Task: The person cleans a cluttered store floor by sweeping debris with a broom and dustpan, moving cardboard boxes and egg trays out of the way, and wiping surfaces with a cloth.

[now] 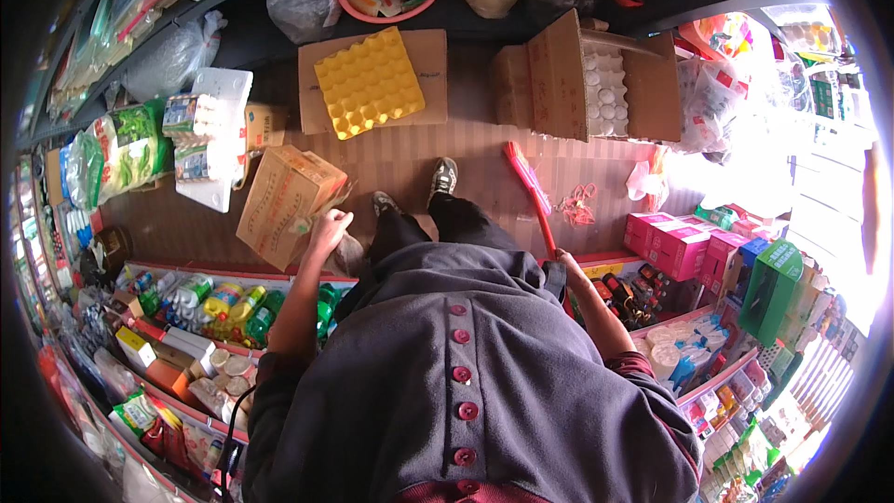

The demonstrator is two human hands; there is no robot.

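My right hand (567,267) grips the red handle of a broom (527,178), whose pink-red bristles rest towards the floor ahead of my feet. A tangle of red plastic string (578,204) lies beside the broom. My left hand (331,229) is curled beside a printed cardboard box (283,206), which stands at an angle on the floor. Loose clear tape or film hangs at that box's near corner. Just below the left hand is a grey-brown item (347,255), partly hidden by it; I cannot tell whether the fingers hold anything.
A yellow egg tray (370,82) lies on a flat-topped cardboard box (431,87). An open carton (559,84) holds eggs (606,94) in trays. Stacked egg packs (192,119) stand left. Bottle shelves (230,304) run close behind my left arm; pink boxes (674,244) stand right.
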